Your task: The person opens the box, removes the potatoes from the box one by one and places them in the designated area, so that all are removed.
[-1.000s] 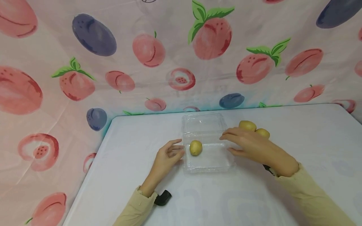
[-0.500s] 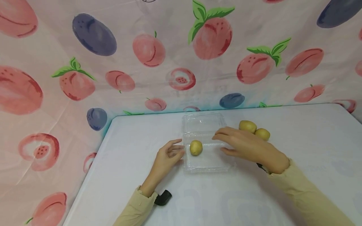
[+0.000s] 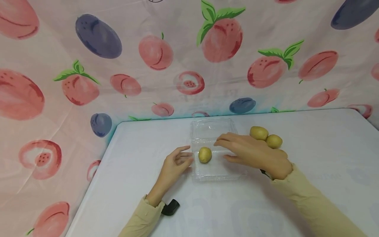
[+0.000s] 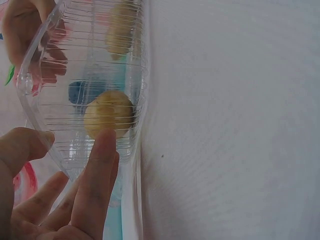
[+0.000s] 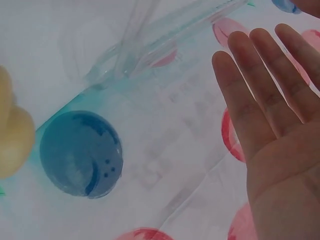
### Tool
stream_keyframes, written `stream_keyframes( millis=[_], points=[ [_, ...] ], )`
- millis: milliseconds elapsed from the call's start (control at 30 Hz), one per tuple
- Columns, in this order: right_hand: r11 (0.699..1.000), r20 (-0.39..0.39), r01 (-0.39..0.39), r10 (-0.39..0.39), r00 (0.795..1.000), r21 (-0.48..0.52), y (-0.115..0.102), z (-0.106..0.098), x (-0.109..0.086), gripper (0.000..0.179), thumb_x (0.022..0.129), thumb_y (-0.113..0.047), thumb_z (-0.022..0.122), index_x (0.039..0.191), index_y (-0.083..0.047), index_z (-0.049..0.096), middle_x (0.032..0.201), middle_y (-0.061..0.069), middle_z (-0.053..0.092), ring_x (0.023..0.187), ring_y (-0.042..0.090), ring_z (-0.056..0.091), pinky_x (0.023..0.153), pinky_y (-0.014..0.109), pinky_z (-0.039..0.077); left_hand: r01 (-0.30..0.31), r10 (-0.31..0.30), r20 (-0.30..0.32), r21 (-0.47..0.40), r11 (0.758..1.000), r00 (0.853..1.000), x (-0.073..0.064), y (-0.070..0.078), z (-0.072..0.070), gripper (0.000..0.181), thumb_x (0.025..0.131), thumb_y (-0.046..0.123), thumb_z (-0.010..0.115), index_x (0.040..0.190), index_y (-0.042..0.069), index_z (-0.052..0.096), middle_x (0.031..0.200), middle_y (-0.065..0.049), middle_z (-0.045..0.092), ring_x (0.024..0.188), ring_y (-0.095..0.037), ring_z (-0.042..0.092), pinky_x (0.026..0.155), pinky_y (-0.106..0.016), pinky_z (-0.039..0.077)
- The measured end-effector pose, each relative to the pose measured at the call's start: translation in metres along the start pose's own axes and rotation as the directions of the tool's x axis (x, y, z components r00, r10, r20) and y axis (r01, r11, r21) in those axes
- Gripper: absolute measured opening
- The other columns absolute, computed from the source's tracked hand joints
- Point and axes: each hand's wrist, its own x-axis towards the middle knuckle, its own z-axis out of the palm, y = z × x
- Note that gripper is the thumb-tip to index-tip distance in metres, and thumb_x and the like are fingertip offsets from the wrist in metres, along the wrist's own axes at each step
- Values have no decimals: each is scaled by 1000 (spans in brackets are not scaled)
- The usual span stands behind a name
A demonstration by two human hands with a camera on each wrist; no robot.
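Observation:
A clear plastic clamshell box [image 3: 219, 172] stands on the white table with its lid [image 3: 211, 129] folded back. Inside its left part lies one oval yellow fruit [image 3: 205, 155], lemon-like, also visible through the ribbed wall in the left wrist view. My left hand [image 3: 175, 164] rests at the box's left side; its thumb [image 4: 42, 142] meets the rim and its extended fingers lie along the outer wall. Palm down, my right hand [image 3: 248, 151] hovers over the box's right part. Its fingers [image 5: 250, 85] are straight and hold nothing.
Two more yellow fruits [image 3: 259, 133] sit together on the table [image 3: 142, 141], right of the lid and behind my right hand. A fruit-printed cloth [image 3: 165, 79] hangs along the back and left of the table.
My right hand has moved left, farther over the box, leaving the two fruits behind it more exposed. The left hand, the box and the fruit inside have stayed put.

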Motion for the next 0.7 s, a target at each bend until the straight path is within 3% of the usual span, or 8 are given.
stream_keyframes(
  millis=[333, 700],
  points=[
    [999, 44, 18, -19, 999, 30, -5, 4, 14, 45, 85, -20, 81, 125, -8, 64, 125, 6, 64, 117, 23, 61, 94, 38, 59, 2, -2, -1, -4, 1000, 1000, 0, 1, 0, 49, 94, 10, 69, 140, 8, 54, 124, -19, 66, 108, -29, 68, 82, -36, 63],
    [997, 40, 42, -45, 998, 64, -7, 13, 24, 42, 85, -18, 79, 123, -7, 65, 122, 7, 65, 113, 23, 63, 92, 38, 59, 8, -8, 2, -18, 1000, 1000, 0, 2, 0, 49, 94, 9, 69, 140, 7, 54, 124, -20, 65, 108, -30, 68, 81, -35, 63]
  ],
)
